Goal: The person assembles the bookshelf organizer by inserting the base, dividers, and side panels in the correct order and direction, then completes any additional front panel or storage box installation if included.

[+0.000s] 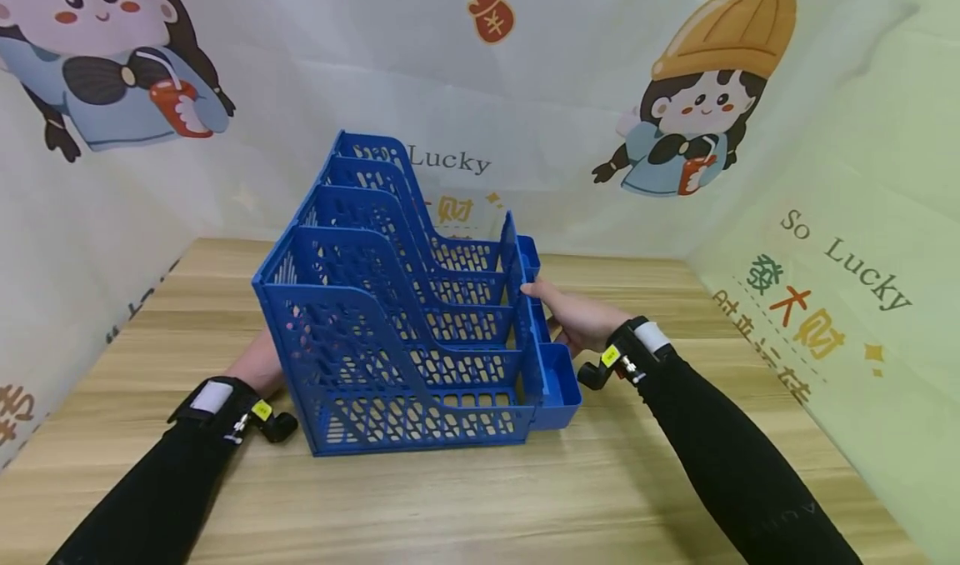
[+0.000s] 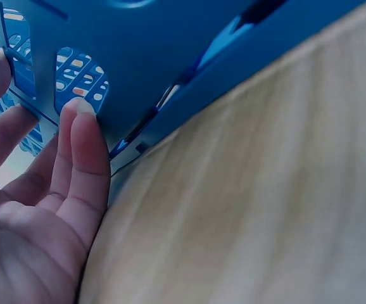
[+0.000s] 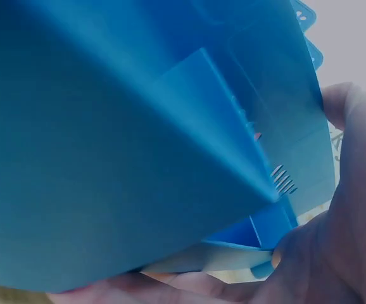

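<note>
A blue plastic desktop file organizer (image 1: pixel 367 332) with perforated dividers stands at the middle of the wooden table, its tall side at the left. Small open boxes (image 1: pixel 557 382) line its low right end. My right hand (image 1: pixel 581 317) grips that end, the thumb on the upright front panel and the fingers underneath the boxes, as the right wrist view shows. Mostly hidden behind the tall side in the head view, my left hand (image 2: pixel 50 202) touches the perforated panel (image 2: pixel 132 57) with extended, slightly bent fingers; its fingertips lie by the holes.
The wooden table (image 1: pixel 420 507) extends around the organizer. A pale printed cloth (image 1: pixel 315 73) with cartoon figures and lettering hangs behind and along both sides. Each wrist carries a black strap with a small camera.
</note>
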`<state>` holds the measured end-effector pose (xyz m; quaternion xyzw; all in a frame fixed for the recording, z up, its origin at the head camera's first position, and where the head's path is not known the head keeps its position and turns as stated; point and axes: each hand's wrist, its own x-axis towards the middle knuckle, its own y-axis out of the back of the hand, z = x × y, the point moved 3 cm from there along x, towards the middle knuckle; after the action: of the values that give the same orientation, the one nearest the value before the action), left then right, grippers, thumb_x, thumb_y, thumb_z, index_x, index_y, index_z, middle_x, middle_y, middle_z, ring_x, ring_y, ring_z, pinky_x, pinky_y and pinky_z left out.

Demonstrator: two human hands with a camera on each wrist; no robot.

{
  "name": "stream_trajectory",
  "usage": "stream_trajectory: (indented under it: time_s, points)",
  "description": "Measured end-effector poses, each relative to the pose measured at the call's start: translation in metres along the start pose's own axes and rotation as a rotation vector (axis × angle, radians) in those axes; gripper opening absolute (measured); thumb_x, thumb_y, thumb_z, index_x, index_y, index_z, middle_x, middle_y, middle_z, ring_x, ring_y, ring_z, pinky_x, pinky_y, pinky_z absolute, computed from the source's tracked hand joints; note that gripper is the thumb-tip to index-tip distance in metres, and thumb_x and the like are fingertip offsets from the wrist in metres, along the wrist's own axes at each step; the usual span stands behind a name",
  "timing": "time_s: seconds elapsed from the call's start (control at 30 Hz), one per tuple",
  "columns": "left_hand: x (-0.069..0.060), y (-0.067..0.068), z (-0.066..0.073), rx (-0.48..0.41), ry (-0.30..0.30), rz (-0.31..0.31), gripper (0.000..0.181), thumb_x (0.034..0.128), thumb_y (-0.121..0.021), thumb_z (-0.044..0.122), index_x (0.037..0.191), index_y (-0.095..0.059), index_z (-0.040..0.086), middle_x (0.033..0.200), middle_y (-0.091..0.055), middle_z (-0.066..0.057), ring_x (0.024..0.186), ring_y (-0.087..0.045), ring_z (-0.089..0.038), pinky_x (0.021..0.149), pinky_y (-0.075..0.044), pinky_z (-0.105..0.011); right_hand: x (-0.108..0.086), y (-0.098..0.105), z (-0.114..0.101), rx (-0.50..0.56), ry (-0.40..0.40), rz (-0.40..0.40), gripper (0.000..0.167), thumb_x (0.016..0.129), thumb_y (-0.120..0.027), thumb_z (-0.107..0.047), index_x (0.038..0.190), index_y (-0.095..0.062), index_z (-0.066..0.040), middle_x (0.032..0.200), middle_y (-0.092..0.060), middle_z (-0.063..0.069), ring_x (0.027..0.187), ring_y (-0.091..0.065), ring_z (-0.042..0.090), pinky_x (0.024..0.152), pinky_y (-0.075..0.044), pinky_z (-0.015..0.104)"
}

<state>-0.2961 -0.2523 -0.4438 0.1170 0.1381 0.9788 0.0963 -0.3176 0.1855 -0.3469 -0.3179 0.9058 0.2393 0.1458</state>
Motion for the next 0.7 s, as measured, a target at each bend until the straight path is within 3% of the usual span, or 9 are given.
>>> stream_trajectory:
  time_s: [0.03, 0.1, 0.17, 0.3, 0.37, 0.47, 0.53, 0.7]
  points:
    - [-0.0005, 0.0007, -0.0013, 0.017, -0.014, 0.009, 0.030, 0.1206, -0.041, 0.033, 0.142, -0.060, 0.021, 0.132, -0.066, 0.009, 0.114, -0.055, 0.004, 0.098, -0.046, -0.015, 0.0013, -0.0013, 0.0004, 0.003, -0.001, -0.001, 0.078, 0.114, -0.030, -0.069, 0.177, 0.002, -0.035, 0.149, -0.064, 0.029, 0.092, -0.084, 0.036, 0.083, -0.069, 0.056]
    - [-0.0012, 0.0014, -0.0039, -0.034, -0.028, 0.012, 0.024, 0.1203, -0.042, 0.034, 0.134, -0.061, 0.027, 0.119, -0.066, 0.018, 0.111, -0.059, 0.000, 0.095, -0.050, -0.018, 0.0029, -0.0036, 0.0004, -0.006, -0.001, -0.009, 0.078, 0.114, -0.031, -0.067, 0.175, 0.010, -0.041, 0.155, -0.058, 0.030, 0.095, -0.084, 0.038, 0.083, -0.069, 0.057]
    - [-0.0030, 0.0020, -0.0058, 0.012, -0.014, 0.008, 0.027, 0.1199, -0.044, 0.035, 0.138, -0.060, 0.023, 0.125, -0.064, 0.015, 0.113, -0.057, 0.000, 0.096, -0.049, -0.018, 0.0034, -0.0052, -0.0010, -0.029, -0.017, -0.016, 0.080, 0.114, -0.031, -0.069, 0.174, 0.015, -0.042, 0.156, -0.057, 0.029, 0.097, -0.083, 0.038, 0.084, -0.069, 0.056]
    - [-0.0049, 0.0016, -0.0067, 0.085, 0.045, -0.018, 0.041, 0.1199, -0.043, 0.037, 0.150, -0.051, 0.011, 0.143, -0.057, -0.002, 0.121, -0.051, -0.001, 0.102, -0.043, -0.022, 0.0017, -0.0048, -0.0035, -0.063, -0.038, -0.021, 0.085, 0.112, -0.028, -0.071, 0.177, 0.008, -0.028, 0.151, -0.060, 0.031, 0.098, -0.083, 0.036, 0.087, -0.069, 0.055]
    - [-0.0040, 0.0016, -0.0053, 0.100, 0.058, -0.030, 0.046, 0.1201, -0.041, 0.040, 0.155, -0.048, 0.011, 0.149, -0.054, -0.005, 0.125, -0.049, -0.002, 0.104, -0.042, -0.024, 0.0002, -0.0039, -0.0031, -0.034, -0.031, -0.018, 0.080, 0.114, -0.026, -0.069, 0.177, 0.004, -0.031, 0.152, -0.059, 0.031, 0.098, -0.083, 0.037, 0.088, -0.068, 0.056]
    - [-0.0029, 0.0014, -0.0015, 0.035, 0.061, -0.025, 0.048, 0.1199, -0.040, 0.044, 0.156, -0.048, 0.014, 0.146, -0.055, -0.002, 0.127, -0.051, -0.007, 0.104, -0.043, -0.025, -0.0024, -0.0039, -0.0002, 0.031, -0.017, -0.028, 0.074, 0.115, -0.026, -0.066, 0.176, 0.007, -0.042, 0.157, -0.053, 0.030, 0.100, -0.083, 0.040, 0.089, -0.067, 0.059]
    - [-0.0035, 0.0018, 0.0004, 0.022, 0.061, -0.019, 0.047, 0.1195, -0.039, 0.047, 0.156, -0.048, 0.020, 0.143, -0.055, 0.006, 0.127, -0.050, -0.007, 0.104, -0.042, -0.023, -0.0036, -0.0055, 0.0015, 0.054, -0.006, -0.034, 0.075, 0.115, -0.030, -0.066, 0.173, 0.015, -0.048, 0.161, -0.048, 0.030, 0.102, -0.082, 0.042, 0.089, -0.067, 0.060]
    - [-0.0017, 0.0014, 0.0008, -0.061, 0.031, -0.016, 0.036, 0.1198, -0.041, 0.041, 0.147, -0.055, 0.024, 0.133, -0.060, 0.015, 0.122, -0.054, -0.005, 0.100, -0.047, -0.021, -0.0050, -0.0081, 0.0046, 0.048, -0.003, -0.010, 0.086, 0.113, -0.037, -0.069, 0.172, 0.021, -0.044, 0.160, -0.048, 0.034, 0.102, -0.083, 0.042, 0.087, -0.068, 0.059]
